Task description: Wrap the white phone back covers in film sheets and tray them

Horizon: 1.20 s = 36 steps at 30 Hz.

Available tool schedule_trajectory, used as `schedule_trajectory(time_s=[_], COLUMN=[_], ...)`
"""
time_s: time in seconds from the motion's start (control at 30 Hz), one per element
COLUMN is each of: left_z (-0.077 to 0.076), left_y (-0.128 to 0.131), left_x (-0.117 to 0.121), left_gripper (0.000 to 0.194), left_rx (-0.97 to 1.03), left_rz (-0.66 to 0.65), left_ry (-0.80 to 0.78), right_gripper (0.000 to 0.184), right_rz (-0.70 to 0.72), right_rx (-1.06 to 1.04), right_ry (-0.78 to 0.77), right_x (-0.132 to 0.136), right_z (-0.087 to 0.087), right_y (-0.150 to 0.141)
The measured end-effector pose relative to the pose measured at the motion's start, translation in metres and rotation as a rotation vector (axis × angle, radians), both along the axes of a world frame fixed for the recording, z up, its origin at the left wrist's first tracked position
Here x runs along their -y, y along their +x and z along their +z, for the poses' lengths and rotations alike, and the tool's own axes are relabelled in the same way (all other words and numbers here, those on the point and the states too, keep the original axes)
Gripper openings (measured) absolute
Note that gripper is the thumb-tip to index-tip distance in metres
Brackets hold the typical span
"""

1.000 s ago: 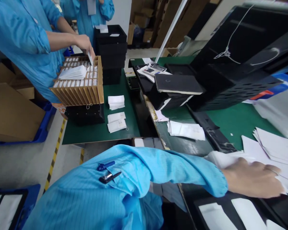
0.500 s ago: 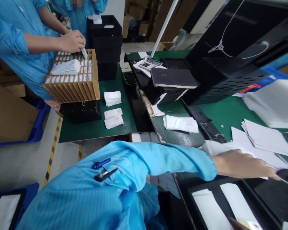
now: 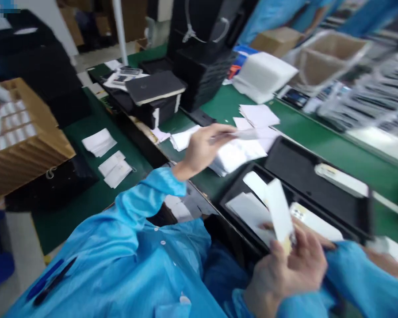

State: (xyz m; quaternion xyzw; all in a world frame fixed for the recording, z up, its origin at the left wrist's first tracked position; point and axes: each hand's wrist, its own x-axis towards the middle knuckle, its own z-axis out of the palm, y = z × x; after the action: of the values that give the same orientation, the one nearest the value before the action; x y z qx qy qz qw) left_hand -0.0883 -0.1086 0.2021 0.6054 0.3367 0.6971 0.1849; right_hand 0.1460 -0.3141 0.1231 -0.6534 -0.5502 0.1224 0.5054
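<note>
My left hand [image 3: 200,150] is closed in a pinch on a thin translucent sheet [image 3: 248,134], blurred by motion, above a stack of white paper-like sleeves [image 3: 230,159]. My right hand [image 3: 293,269] grips a white phone-shaped panel [image 3: 278,207] by its lower, yellowish end; the panel stands tilted up. Below and behind it is a black tray [image 3: 234,185] with white flat pieces [image 3: 248,212] in it. Another white panel with camera rings [image 3: 315,221] lies just beyond my right hand. A co-worker's hand [image 3: 321,238] reaches in beside it, partly hidden by mine.
A second black tray [image 3: 311,172] carries a white panel [image 3: 341,179]. White sheets [image 3: 258,115] lie on the green table [image 3: 219,99]. A black box [image 3: 155,88] and a cardboard divider box [image 3: 43,119] stand left. The co-worker's blue sleeve [image 3: 368,282] is close at right.
The view has swung right. My left hand has drawn back from the far right and now has the translucent sheet over the sleeves. My right hand with the white panel has come plainly into view.
</note>
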Motion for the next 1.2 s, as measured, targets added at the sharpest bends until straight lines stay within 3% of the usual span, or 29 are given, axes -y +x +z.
schedule_trajectory(time_s=[0.1, 0.23, 0.37, 0.53, 0.6, 0.77, 0.97, 1.2], left_z=[-0.020, -0.048, -0.072, -0.081, -0.077, -0.074, -0.096, -0.109], left_y=[-0.031, -0.046, -0.055, -0.062, -0.060, -0.047, -0.036, -0.031], left_x=[0.024, 0.051, 0.051, 0.041, 0.045, 0.054, 0.048, 0.049], left_gripper=[0.028, 0.041, 0.051, 0.054, 0.049, 0.073, 0.061, 0.056], left_rx=[0.106, 0.183, 0.431, 0.792, 0.877, 0.908, 0.945, 0.928], left_rz=[-0.063, -0.027, -0.010, -0.213, -0.286, -0.390, -0.260, -0.203], left_ry=[-0.118, -0.341, -0.589, -0.961, -0.975, -1.024, -1.046, -1.000], right_gripper=[0.066, 0.068, 0.070, 0.067, 0.065, 0.064, 0.072, 0.074], right_rz=[-0.119, 0.041, 0.163, 0.119, 0.113, 0.092, 0.195, 0.315], right_rx=[-0.098, -0.149, -0.215, -0.380, -0.440, -0.433, -0.201, -0.034], right_ry=[0.169, 0.139, 0.088, 0.036, 0.048, 0.070, 0.040, 0.061], right_x=[-0.005, -0.004, -0.001, -0.002, -0.001, 0.004, 0.010, 0.006], right_z=[0.014, 0.024, 0.012, -0.013, -0.019, -0.027, -0.034, -0.024], right_y=[-0.022, -0.030, -0.037, -0.045, -0.048, -0.047, -0.035, -0.033])
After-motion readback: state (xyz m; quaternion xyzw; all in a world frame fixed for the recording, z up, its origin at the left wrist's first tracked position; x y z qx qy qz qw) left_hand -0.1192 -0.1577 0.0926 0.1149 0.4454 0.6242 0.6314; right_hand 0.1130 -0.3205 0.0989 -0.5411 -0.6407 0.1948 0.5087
